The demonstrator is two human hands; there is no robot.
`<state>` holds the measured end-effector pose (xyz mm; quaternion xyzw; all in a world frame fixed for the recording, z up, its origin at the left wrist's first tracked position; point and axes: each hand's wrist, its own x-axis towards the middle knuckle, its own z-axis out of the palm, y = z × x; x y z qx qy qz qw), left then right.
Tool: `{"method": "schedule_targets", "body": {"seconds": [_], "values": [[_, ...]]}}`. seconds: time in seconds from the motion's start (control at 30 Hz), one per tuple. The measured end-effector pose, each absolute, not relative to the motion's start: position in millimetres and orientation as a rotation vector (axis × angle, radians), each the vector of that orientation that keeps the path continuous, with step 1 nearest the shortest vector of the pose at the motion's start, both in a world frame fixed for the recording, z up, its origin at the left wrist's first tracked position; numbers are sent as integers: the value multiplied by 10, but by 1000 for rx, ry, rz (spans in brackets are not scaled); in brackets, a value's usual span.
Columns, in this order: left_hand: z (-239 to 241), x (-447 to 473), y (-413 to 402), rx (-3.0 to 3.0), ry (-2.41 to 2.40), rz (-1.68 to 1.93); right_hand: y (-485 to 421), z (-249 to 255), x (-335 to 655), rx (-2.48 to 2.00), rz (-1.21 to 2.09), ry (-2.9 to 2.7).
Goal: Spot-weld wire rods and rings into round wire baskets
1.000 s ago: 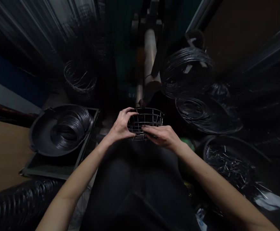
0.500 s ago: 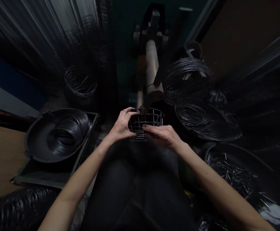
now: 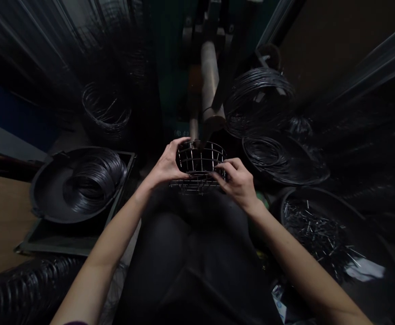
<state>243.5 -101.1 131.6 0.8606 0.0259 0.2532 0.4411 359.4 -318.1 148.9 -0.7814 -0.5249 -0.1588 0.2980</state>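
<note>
In the middle of the head view, a round wire basket (image 3: 201,164) of thin metal rods is held between my hands, just below the tips of a machine's electrodes (image 3: 197,143). My left hand (image 3: 168,163) grips the basket's left side, fingers over the upper ring and thumb at the lower near side. My right hand (image 3: 237,180) is closed at the right side, thumb and fingers pinched at the wire there. Whether a separate short rod sits in that pinch is too small to tell. The electrodes overlap the basket's far rim; whether they touch is unclear.
A thick metal cylinder arm (image 3: 211,81) reaches toward me above the basket. At left, a black pan (image 3: 48,194) holds coiled wire rings. At right stand a pan of wire rings (image 3: 265,151) and a pan (image 3: 370,243) of short rods. Stacked rings (image 3: 31,284) lie lower left.
My right hand has gone from lying flat along the basket's near side to a pinch at its right side. The basket shows more openly, and the whole view has shifted slightly.
</note>
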Motion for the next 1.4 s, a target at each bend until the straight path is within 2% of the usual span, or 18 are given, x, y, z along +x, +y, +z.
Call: {"method": "schedule_targets", "body": {"seconds": [0.63,0.77,0.9,1.0,1.1,1.2,1.27,1.4], "values": [[1260,2996,-521,2093,30,634,-2652,1506,3957,-2211,-326,-1098],[1017,2819,-465,2094,85,679,-2951,1661,3864,-2176,-300,-1088],[559,2505,-471,1929,288,593,-3668,1709,3539,-2197,-67,-1165],[392,2393,-527,1780,376,607,-4166,1426,3290,-2262,305,-1191],[465,2323,-603,1707,385,697,-4499,956,3165,-2245,700,-1182],[655,2183,-719,1747,310,768,-4623,693,3141,-2135,863,-1020],[802,2076,-825,1841,203,820,-4552,785,3130,-2077,833,-851],[1120,1977,-1039,2200,123,801,-4038,1401,3131,-1945,710,-740]]}}
